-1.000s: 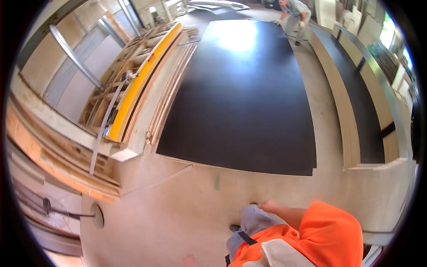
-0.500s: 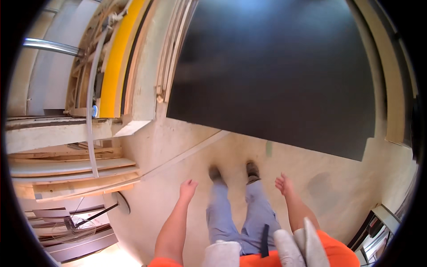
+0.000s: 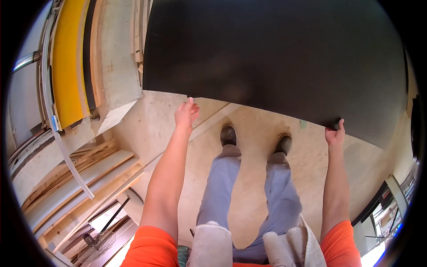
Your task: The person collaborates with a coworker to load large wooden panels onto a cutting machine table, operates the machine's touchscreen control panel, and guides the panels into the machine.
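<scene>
A large black sheet panel [image 3: 267,53] fills the far part of the view, its near edge running across in front of my feet. My right hand [image 3: 335,134] grips that edge toward its right end, thumb on the top face and fingers tucked underneath. My left hand [image 3: 186,115] is at the same edge nearer the left corner. Its uppermost fingertip meets or nearly meets the edge, while the other fingers are loosely bent and apart, short of the panel.
On the left stand upright boards, one of them yellow [image 3: 70,66]. Below them lie stacked timber planks [image 3: 89,180] and a wire-caged fan [image 3: 95,244]. A pale strip [image 3: 213,120] crosses the concrete floor [image 3: 200,178]. Metal framing [image 3: 396,196] stands at right.
Both arms have reached forward from beside my legs to the panel's near edge. My right hand has taken hold of it. The view has shifted closer to the panel.
</scene>
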{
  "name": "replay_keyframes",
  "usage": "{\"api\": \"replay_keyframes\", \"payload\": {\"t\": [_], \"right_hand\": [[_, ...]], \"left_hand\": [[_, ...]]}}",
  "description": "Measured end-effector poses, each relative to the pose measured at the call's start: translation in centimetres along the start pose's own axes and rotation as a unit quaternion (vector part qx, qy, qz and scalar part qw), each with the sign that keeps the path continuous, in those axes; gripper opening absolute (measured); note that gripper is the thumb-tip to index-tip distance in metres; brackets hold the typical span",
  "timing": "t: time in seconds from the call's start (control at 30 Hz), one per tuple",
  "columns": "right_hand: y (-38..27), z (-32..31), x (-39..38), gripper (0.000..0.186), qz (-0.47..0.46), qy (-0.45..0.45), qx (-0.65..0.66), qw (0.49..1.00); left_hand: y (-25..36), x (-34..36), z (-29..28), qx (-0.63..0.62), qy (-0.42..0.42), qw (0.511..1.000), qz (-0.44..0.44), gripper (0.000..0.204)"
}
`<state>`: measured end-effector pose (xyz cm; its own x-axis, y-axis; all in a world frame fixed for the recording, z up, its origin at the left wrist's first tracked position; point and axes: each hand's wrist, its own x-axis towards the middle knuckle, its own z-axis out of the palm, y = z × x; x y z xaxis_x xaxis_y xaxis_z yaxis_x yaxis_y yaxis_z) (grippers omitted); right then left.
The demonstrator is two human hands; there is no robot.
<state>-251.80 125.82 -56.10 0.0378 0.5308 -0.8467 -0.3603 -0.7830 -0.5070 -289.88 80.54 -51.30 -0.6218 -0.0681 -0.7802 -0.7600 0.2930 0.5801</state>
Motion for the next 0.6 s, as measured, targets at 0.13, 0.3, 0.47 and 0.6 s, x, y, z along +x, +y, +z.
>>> {"api": "replay_keyframes", "payload": {"t": [0.13,0.3,0.47,0.6], "right_hand": [[0.5,0.4,-1.2,0.036,0.016,0.037,0.010,0.999],[3.5,-0.6,-4.7,0.033,0.058,0.006,0.067,0.996],[3.8,0.8,-12.8,0.038,0.106,-0.040,0.116,0.987],[1.2,-0.5,-19.0,0.045,0.116,-0.045,0.108,0.986]], "left_hand": [[-0.4,-0.4,2.7,-0.104,-0.063,0.991,-0.063,0.059],[-0.7,-1.6,4.6,-0.165,-0.104,0.974,-0.115,0.065],[1.1,-1.6,5.1,-0.316,-0.096,0.939,-0.096,0.041],[2.0,-5.8,3.6,-0.294,-0.068,0.950,-0.076,0.038]]}}
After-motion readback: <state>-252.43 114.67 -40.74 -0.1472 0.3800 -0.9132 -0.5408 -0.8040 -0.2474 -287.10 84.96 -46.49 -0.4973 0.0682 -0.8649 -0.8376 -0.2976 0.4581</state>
